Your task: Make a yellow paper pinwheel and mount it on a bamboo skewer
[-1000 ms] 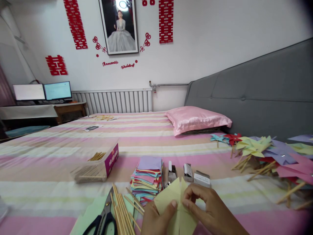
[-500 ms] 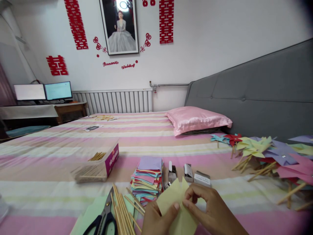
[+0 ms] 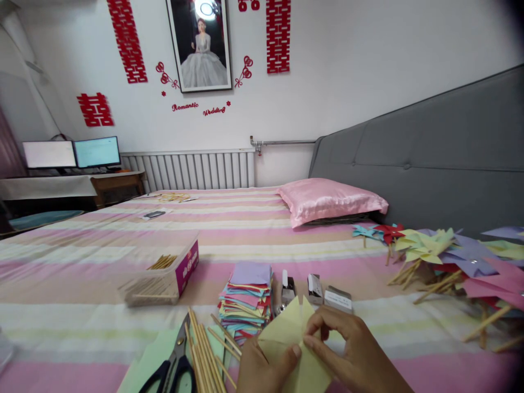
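Observation:
A pale yellow paper square [image 3: 284,326], with a slit at its top edge and crease lines, is held upright between my two hands. My left hand [image 3: 268,363] grips its left side, thumb pressed on the front near the middle. With thumb and index finger pinched together, my right hand [image 3: 344,341] touches the paper just right of centre; whether something small sits in that pinch cannot be made out. Right behind the paper lie a stack of coloured paper squares [image 3: 250,274] and small open boxes [image 3: 314,288].
Left of my hands lie scissors [image 3: 176,360], loose wooden sticks [image 3: 202,355] and green paper [image 3: 149,360]. Farther off stands a clear plastic box [image 3: 151,292] of sticks. Finished paper pinwheels [image 3: 470,259] lie at the right, below the grey headboard [image 3: 429,147]. A pink pillow [image 3: 331,201] rests behind.
The yellow paper has tilted slightly and shifted a little to the left. My right thumb and finger have moved slightly left, closer to the paper's centre.

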The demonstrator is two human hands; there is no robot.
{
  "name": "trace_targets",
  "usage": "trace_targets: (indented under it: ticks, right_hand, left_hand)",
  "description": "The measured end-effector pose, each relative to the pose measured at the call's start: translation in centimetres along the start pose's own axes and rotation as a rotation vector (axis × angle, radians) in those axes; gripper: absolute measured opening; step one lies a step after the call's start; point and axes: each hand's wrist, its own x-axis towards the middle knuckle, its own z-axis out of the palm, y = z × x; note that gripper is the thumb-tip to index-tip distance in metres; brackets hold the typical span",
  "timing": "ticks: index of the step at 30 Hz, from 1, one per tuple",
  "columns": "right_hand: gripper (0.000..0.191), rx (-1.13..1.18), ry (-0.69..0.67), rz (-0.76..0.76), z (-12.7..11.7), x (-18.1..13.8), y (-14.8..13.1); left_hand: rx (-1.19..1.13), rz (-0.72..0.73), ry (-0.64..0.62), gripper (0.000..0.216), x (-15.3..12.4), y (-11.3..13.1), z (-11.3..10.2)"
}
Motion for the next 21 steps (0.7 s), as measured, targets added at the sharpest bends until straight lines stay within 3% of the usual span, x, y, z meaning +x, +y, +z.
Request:
trace_targets:
  ticks: [6,14,21]
  right_hand:
    - [0.006,0.05,0.023,0.034,0.12,-0.04,0.43]
    - [0.03,0.296,0.092,0.161,0.56,-0.09,1.0]
    - [0.03,0.416,0.128,0.182,0.73,-0.01,0.92]
  left_hand:
    - [0.013,0.007,0.013,0.043,0.19,-0.36,-0.32]
    - [-0.011,-0.018,-0.016,0.046,0.31,-0.33,-0.51]
    - [0.046,-0.019,0.024,0.047,0.58,-0.78,-0.88]
